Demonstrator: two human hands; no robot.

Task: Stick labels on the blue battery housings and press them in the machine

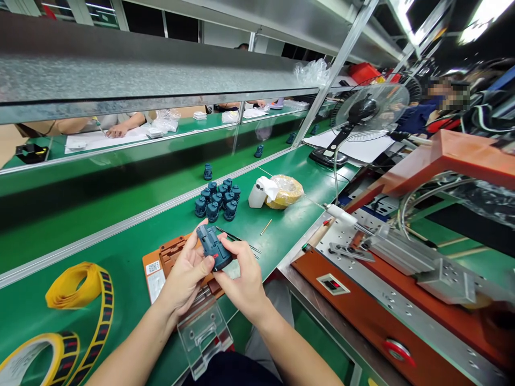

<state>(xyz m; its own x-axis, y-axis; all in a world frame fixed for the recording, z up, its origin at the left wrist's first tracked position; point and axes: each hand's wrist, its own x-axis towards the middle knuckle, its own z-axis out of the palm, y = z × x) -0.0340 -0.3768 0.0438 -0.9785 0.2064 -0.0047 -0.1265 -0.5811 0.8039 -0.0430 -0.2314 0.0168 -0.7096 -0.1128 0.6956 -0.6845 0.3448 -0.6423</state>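
Observation:
A dark blue plastic battery pack [212, 244] with a small red mark is held between both hands, tilted above the fixture. My left hand [185, 276] grips its left side, thumb near the red mark. My right hand [244, 281] has thumb and fingers closed on its right, lower end. Under the hands lies an orange-brown fixture [171, 249] with a QR label, partly hidden by them; a clear plastic plate [205, 332] sits at its near side. Beyond it, several similar battery packs [217, 200] stand grouped on the green bench [161, 220].
Left are rolls of yellow-edged labels [76, 287]. Tweezers [241, 241], a thin stick [266, 227], a white bottle [256, 195] and a yellow tape roll [289, 191] lie beyond. A fan [358, 112] and an orange machine [362, 305] occupy the right. Co-workers' hands [118, 128] show across the bench.

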